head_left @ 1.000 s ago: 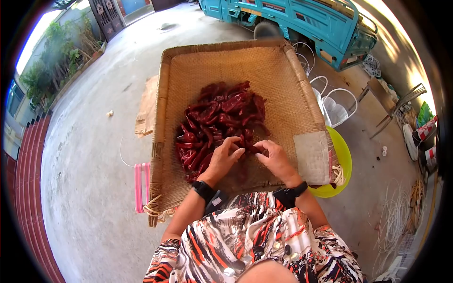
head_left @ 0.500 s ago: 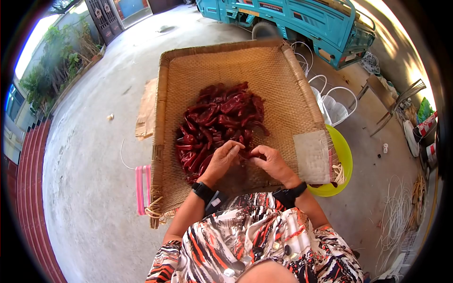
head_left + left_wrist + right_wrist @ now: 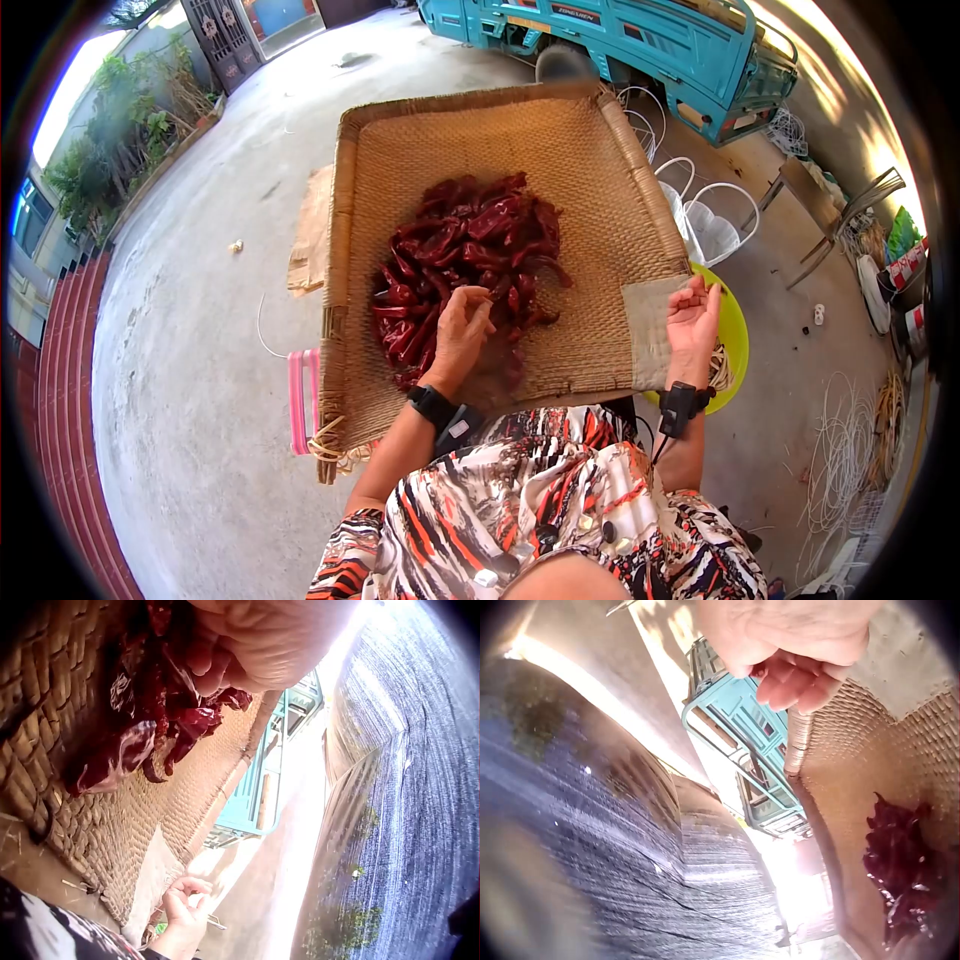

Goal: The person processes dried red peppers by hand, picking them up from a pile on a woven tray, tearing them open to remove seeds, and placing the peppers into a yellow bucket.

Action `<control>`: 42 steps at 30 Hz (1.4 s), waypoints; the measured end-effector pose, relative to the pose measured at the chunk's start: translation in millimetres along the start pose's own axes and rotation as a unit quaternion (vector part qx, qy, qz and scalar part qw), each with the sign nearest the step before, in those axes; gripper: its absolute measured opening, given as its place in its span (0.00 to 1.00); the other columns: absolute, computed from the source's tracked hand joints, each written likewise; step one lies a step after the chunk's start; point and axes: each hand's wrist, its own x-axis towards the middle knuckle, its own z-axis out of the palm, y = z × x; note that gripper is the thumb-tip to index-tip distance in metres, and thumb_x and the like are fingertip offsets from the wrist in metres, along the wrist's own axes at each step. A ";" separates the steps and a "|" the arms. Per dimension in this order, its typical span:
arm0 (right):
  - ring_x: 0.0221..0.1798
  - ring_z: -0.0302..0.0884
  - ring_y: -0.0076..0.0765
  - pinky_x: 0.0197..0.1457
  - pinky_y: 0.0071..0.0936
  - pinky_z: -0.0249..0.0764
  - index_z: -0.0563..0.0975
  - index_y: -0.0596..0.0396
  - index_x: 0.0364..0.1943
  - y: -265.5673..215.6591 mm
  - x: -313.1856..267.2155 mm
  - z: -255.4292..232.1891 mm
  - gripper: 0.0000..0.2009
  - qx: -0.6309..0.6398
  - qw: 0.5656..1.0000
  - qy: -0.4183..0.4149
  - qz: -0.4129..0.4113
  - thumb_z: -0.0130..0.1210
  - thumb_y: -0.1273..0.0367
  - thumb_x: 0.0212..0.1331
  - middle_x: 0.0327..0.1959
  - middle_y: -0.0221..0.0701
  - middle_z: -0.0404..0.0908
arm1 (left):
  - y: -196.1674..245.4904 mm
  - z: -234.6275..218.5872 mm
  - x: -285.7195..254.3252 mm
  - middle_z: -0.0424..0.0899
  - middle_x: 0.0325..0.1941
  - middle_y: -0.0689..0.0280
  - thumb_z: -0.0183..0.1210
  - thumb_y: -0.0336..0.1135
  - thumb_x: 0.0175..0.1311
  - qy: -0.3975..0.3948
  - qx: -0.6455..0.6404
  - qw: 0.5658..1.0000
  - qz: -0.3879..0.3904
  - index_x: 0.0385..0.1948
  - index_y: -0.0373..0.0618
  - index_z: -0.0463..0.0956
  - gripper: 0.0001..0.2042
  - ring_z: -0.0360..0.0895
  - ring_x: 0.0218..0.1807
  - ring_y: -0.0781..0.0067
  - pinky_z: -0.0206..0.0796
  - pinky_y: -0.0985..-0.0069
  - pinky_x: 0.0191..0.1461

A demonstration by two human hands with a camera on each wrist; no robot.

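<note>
Dark red dried peppers lie heaped in a large woven tray in the head view. My left hand is over the near side of the heap with its fingers bent; in the left wrist view peppers show right at its fingertips, and I cannot tell whether it holds one. Out past the tray's right edge, my right hand is turned palm up above a yellow-green basin. In the right wrist view its thumb and curled fingers pinch a small dark red bit.
A pale cloth patch covers the tray's right front corner. White baskets stand beyond the basin, and a metal-framed chair is farther right. A blue cargo vehicle is parked behind the tray. Pink-striped straps hang at the left.
The two hands were together over the near peppers. My right hand has moved right, past the tray's edge, and turned palm up; my left hand has stayed over the heap.
</note>
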 end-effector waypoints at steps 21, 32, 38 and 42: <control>0.34 0.81 0.34 0.37 0.32 0.76 0.76 0.55 0.43 147.9 -45.6 85.3 0.13 -0.680 0.608 -0.386 -0.137 0.59 0.62 0.60 0.31 0.33 0.82 | -3.3 -1.6 -0.2 0.80 0.34 0.68 0.55 0.29 0.68 -0.037 0.041 0.998 -0.006 0.47 0.39 0.74 0.09 0.75 0.29 0.84 0.65 0.85 0.30; 0.36 0.78 0.19 0.38 0.19 0.77 0.74 0.56 0.44 118.6 -57.1 87.4 0.08 -0.373 0.848 -0.350 0.137 0.53 0.67 0.68 0.36 0.29 0.81 | -7.3 -3.8 1.7 0.81 0.34 0.69 0.57 0.33 0.68 -0.146 0.041 0.988 0.022 0.53 0.39 0.74 0.15 0.74 0.34 0.84 0.69 0.84 0.39; 0.37 0.78 0.21 0.39 0.19 0.76 0.74 0.55 0.45 127.4 -57.7 74.4 0.08 -0.370 0.858 -0.317 0.162 0.51 0.67 0.69 0.37 0.30 0.81 | 11.1 -1.0 -3.3 0.82 0.36 0.68 0.54 0.31 0.70 -0.142 0.072 0.987 0.010 0.49 0.38 0.77 0.11 0.74 0.35 0.83 0.69 0.84 0.41; 0.38 0.78 0.22 0.41 0.19 0.76 0.74 0.54 0.45 133.4 -57.7 62.7 0.07 -0.377 0.847 -0.314 0.202 0.51 0.67 0.69 0.38 0.30 0.81 | 4.9 -2.8 -1.9 0.82 0.36 0.69 0.55 0.31 0.70 -0.157 0.030 0.987 0.013 0.48 0.38 0.77 0.10 0.75 0.35 0.83 0.69 0.84 0.41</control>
